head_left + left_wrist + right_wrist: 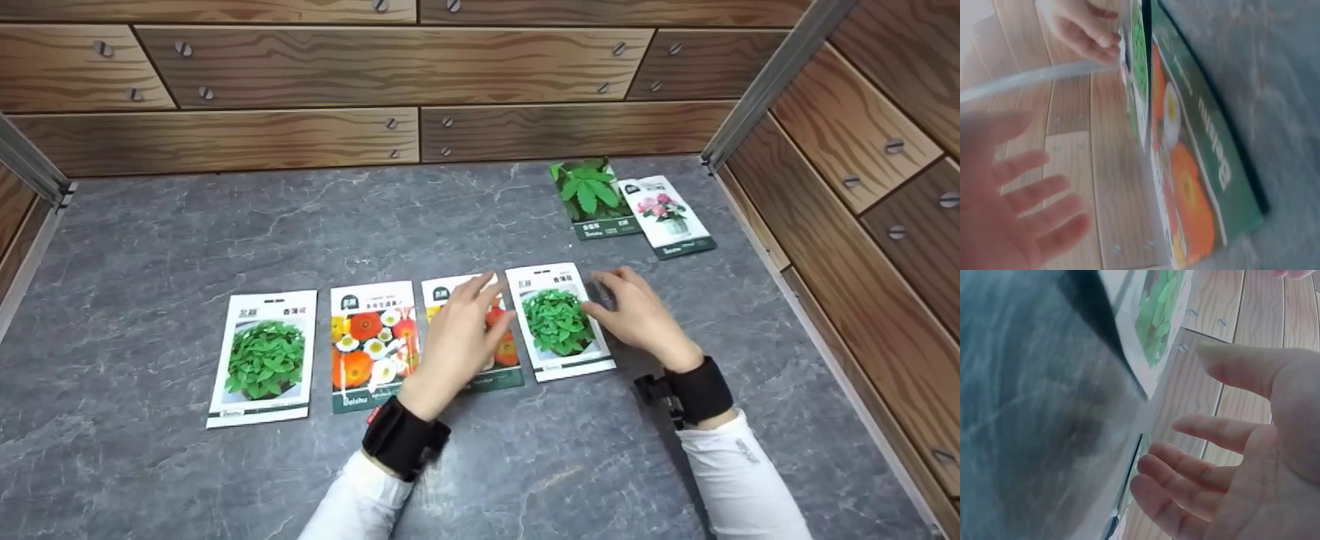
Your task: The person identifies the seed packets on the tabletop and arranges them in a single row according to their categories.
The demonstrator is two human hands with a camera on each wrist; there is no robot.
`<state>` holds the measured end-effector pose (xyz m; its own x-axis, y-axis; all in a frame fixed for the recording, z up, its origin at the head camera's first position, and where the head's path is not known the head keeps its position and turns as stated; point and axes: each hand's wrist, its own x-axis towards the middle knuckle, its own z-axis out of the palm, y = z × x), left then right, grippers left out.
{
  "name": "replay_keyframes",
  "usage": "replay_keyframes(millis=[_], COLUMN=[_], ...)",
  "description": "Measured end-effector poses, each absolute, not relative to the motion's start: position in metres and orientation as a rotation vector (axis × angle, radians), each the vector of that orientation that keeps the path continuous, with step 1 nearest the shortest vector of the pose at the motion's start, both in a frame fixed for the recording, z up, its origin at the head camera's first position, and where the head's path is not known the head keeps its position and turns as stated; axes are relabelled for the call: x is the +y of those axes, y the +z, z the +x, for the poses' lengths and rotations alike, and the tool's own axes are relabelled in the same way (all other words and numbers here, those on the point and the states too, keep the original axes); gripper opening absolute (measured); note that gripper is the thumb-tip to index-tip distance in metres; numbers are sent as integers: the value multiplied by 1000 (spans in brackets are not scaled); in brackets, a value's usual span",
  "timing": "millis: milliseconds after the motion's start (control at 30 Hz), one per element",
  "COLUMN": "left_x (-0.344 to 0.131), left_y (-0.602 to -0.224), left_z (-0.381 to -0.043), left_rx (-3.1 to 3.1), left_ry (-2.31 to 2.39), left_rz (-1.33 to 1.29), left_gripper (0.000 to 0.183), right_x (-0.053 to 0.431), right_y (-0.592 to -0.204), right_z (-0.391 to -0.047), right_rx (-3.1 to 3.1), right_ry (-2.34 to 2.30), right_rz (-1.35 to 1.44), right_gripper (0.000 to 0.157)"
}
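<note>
Four-sided seed packets lie in a row on the grey marbled table (262, 480). My left hand (457, 334), fingers spread and nothing held, hovers over an orange-flower seed packet (506, 352) and hides much of it. Just right of that lies a green-leaf seed packet (559, 322). Beside its right edge is my right hand (634, 311), fingers loosely bent and holding nothing; whether its thumb touches the packet I cannot tell. In the right wrist view the right hand's fingers (1185, 478) are apart. Another orange-flower packet (375, 352) and another green-leaf packet (262, 360) lie to the left.
At the back right a dark green leaf packet (592, 199) lies against a pink-flower packet (667, 217), slightly overlapping. Wood-patterned panels (300, 67) close off the back and the sides. A metal corner strip (772, 82) stands at the back right.
</note>
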<state>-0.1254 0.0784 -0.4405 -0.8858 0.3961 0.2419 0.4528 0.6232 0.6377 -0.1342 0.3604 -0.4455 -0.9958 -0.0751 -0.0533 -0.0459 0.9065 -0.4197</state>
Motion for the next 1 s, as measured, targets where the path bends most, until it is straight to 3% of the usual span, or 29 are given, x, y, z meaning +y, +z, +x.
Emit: replay_keyframes(millis=[467, 1000], left_x=[70, 69], left_y=[-437, -433], left_z=[-130, -130], left_rx=[-2783, -2781], left_ry=[-1128, -1158], left_rz=[-673, -679], left_gripper=[45, 43], right_x=[382, 401], right_y=[-437, -447], right_z=[-194, -265], right_rx=[2952, 3063], right_ry=[-694, -519], right_rz=[123, 342], right_gripper=[78, 83])
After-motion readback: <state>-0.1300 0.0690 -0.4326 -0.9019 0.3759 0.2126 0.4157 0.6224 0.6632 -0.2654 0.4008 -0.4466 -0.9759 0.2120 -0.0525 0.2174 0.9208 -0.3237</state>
